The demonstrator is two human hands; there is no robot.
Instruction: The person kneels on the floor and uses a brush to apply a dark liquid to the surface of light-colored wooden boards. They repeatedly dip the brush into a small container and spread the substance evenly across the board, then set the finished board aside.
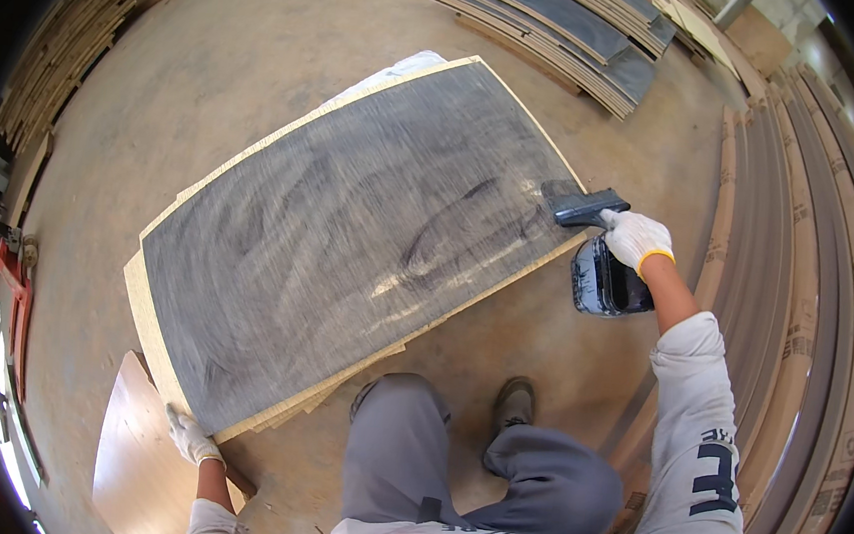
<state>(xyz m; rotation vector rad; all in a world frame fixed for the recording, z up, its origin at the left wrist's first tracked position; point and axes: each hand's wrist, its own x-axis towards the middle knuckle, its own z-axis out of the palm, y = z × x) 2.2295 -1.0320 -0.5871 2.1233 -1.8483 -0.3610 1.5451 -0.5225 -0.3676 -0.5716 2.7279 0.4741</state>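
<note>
A large board (350,231) coated dark grey lies before me on a stack of pale boards, whose edges (156,331) show around it. Pale, thinly coated patches and a dark curved streak mark its right part. My right hand (638,240), in a white glove with a yellow cuff, grips a wide, dark-stained spreader (584,206) whose blade rests at the board's right end. Just below that hand is a cut-open plastic container (596,280), smeared dark and with dark contents. My left hand (192,437), also gloved, holds the stack's near-left corner.
Beneath my left arm lies a smooth light-brown sheet (137,445). Long brown-wrapped lengths (787,275) run along the right side. More dark-topped boards (565,37) are stacked at the far right. Timber (69,38) lies at the far left, above a red metal frame (15,300).
</note>
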